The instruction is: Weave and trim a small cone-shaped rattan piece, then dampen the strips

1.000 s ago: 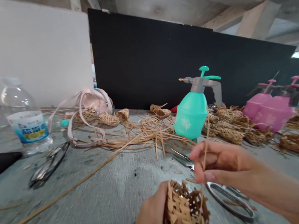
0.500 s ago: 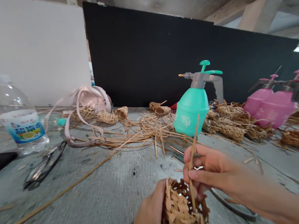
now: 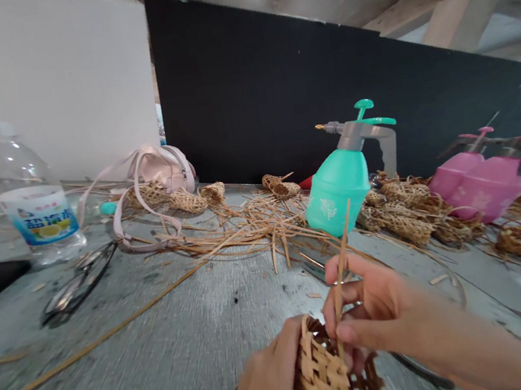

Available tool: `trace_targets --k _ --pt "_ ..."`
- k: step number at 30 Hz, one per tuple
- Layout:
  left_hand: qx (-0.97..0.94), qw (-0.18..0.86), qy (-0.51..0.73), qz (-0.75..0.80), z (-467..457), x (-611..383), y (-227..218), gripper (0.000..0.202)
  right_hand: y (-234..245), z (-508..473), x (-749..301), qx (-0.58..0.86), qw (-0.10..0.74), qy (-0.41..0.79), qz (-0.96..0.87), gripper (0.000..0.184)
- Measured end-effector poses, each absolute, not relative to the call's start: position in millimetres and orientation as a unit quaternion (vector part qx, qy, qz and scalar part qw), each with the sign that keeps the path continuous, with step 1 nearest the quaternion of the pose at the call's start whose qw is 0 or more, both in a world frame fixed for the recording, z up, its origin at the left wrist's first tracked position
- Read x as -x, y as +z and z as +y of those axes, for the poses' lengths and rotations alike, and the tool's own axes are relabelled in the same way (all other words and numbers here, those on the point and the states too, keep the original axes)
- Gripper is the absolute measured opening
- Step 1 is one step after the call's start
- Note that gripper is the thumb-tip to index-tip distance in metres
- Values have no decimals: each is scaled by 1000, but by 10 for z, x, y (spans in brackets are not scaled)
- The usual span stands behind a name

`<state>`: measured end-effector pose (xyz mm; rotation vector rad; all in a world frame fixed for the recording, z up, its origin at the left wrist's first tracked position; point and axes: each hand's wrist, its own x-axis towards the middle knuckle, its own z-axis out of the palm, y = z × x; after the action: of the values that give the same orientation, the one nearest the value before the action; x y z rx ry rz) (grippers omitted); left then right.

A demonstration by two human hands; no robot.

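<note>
The left hand [image 3: 267, 387] holds tight to a small tan woven basket [image 3: 334, 379] full of gaps; the right hand [image 3: 380, 315] pinches a thin tan strip [image 3: 343, 278] pointing to one o'clock.

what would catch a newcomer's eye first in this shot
The small woven basket comes first, gripped low in the left hand, while the right hand pinches a thin strip upright at its weave. Beyond them, a teal pump sprayer stands out beside loose tan strands, with a pink pump sprayer further right.
</note>
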<state>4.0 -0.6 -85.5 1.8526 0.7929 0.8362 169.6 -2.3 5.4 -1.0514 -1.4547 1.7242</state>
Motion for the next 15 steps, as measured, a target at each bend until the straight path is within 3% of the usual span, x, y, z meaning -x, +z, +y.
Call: trace_targets --k 8,15 --pt "-754 452 362 310 47 -77 -944 60 -4 -18 -1698 370 331 676 -545 41" --pt "-756 452 371 294 35 -64 -951 45 66 -53 -1642 377 294 703 -526 41"
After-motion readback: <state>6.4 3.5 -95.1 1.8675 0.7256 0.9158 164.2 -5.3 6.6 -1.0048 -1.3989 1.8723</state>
